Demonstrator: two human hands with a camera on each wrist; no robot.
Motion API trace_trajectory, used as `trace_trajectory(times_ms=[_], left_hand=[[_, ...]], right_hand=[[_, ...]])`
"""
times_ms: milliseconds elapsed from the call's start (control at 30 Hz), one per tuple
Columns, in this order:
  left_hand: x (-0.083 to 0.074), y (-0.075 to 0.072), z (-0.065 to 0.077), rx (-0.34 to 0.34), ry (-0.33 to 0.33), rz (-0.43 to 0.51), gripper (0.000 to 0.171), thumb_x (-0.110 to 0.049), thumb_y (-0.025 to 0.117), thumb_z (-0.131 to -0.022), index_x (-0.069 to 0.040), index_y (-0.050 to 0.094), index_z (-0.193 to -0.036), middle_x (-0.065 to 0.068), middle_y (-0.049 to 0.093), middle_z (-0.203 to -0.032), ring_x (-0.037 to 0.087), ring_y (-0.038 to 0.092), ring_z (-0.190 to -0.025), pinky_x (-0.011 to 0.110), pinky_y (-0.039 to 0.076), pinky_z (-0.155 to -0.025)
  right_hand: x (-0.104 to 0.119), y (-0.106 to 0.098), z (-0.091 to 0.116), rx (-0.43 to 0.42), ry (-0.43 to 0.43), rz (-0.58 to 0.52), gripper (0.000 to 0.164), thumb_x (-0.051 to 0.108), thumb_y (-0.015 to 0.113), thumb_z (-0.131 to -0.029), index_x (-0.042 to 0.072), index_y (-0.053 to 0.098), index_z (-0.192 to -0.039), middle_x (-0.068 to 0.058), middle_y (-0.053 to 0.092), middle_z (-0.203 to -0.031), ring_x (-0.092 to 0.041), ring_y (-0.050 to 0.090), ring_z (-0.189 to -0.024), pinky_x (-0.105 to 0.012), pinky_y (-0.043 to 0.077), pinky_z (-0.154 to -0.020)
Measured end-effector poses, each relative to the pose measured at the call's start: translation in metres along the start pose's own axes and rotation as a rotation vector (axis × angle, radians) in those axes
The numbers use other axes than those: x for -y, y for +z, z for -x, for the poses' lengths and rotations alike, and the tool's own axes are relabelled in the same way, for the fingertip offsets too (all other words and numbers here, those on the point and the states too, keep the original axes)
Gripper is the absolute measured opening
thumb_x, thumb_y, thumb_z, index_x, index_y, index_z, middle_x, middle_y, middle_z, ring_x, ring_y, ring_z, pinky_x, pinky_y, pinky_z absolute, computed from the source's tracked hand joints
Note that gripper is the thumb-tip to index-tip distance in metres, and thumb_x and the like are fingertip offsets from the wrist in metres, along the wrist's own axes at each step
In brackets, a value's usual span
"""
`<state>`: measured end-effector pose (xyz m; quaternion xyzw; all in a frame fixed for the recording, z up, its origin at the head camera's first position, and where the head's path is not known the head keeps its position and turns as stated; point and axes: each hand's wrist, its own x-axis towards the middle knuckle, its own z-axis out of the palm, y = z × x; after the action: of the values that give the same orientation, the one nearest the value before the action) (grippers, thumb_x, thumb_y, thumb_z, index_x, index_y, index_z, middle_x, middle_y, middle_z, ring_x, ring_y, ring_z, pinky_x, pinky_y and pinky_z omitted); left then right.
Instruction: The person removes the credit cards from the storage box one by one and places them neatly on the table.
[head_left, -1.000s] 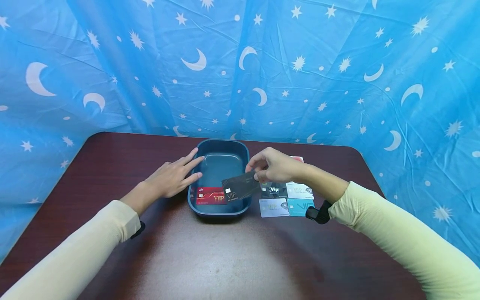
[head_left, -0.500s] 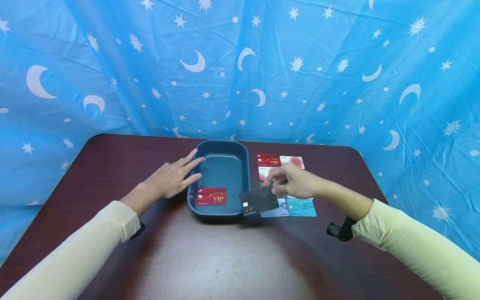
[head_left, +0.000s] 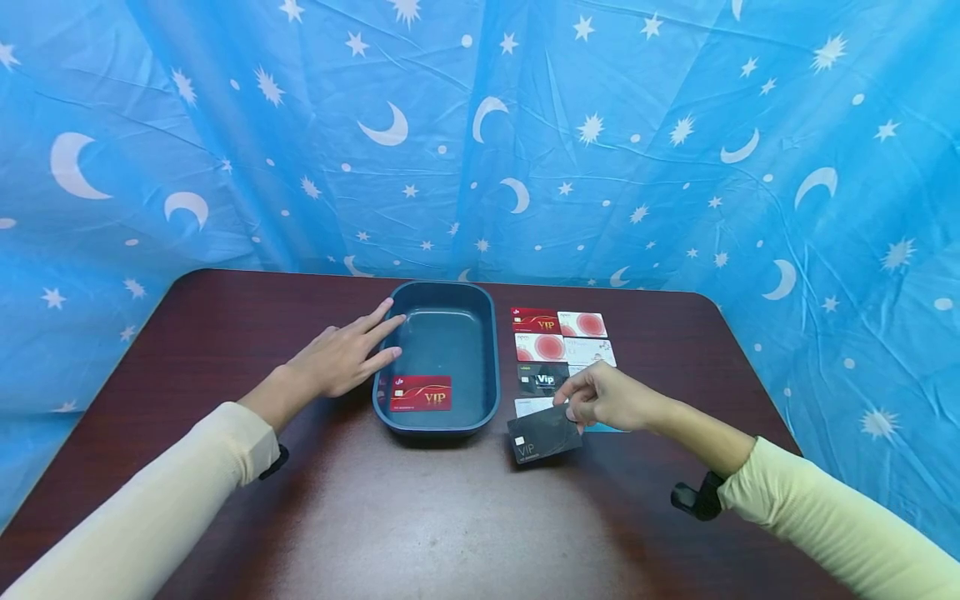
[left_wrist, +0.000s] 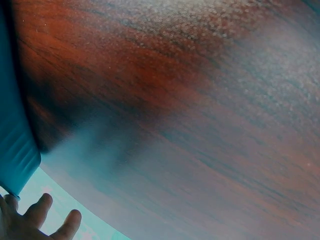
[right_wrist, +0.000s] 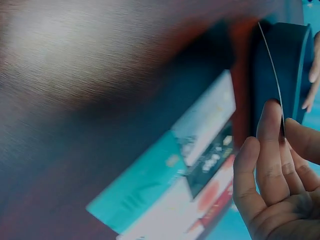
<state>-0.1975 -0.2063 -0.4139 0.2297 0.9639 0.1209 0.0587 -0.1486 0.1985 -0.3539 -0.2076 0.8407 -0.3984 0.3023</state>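
Note:
My right hand (head_left: 611, 398) pinches a black VIP card (head_left: 543, 435) at its upper right corner, above the front of the card rows. In the right wrist view the black card (right_wrist: 272, 70) appears edge-on between thumb and fingers. My left hand (head_left: 343, 357) rests with spread fingers on the left rim of a dark blue tray (head_left: 442, 432). A red VIP card (head_left: 422, 393) lies in the tray's near part. Under the black card, a white card (head_left: 531, 406) and a teal card (right_wrist: 142, 185) are partly hidden.
Right of the tray, cards lie in two columns, including a red VIP card (head_left: 535, 320), white cards with red circles (head_left: 540, 347) and a dark Vip card (head_left: 542, 379). A blue curtain (head_left: 450, 150) with moons and stars hangs behind the brown table (head_left: 360, 517).
My right hand has carried the black card from over the tray rightward and toward me, uncovering the back cards. The left hand has stayed on the tray rim.

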Motion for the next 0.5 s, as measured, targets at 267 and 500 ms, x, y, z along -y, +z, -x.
trace_trajectory(times_ms=[267, 500], left_hand=[[-0.001, -0.001, 0.0, -0.002, 0.002, -0.007, 0.067, -0.046, 0.048, -0.102, -0.015, 0.028, -0.158, 0.017, 0.013, -0.165, 0.043, 0.033, -0.143, 0.07, 0.035, -0.101], [-0.001, -0.001, 0.0, -0.002, 0.001, -0.005, 0.067, -0.046, 0.048, -0.103, -0.015, 0.028, -0.158, 0.016, 0.013, -0.165, 0.043, 0.033, -0.143, 0.071, 0.034, -0.102]], right_hand=[[-0.027, 0.013, 0.006, 0.006, 0.067, -0.087, 0.019, -0.012, 0.056, -0.09, -0.009, 0.066, -0.106, -0.013, 0.069, -0.073, -0.028, 0.066, -0.067, -0.039, 0.059, -0.071], [-0.043, 0.023, 0.01, -0.029, 0.06, -0.024, 0.016, -0.013, 0.059, -0.086, -0.008, 0.066, -0.099, -0.011, 0.069, -0.07, -0.025, 0.068, -0.062, -0.035, 0.057, -0.06]])
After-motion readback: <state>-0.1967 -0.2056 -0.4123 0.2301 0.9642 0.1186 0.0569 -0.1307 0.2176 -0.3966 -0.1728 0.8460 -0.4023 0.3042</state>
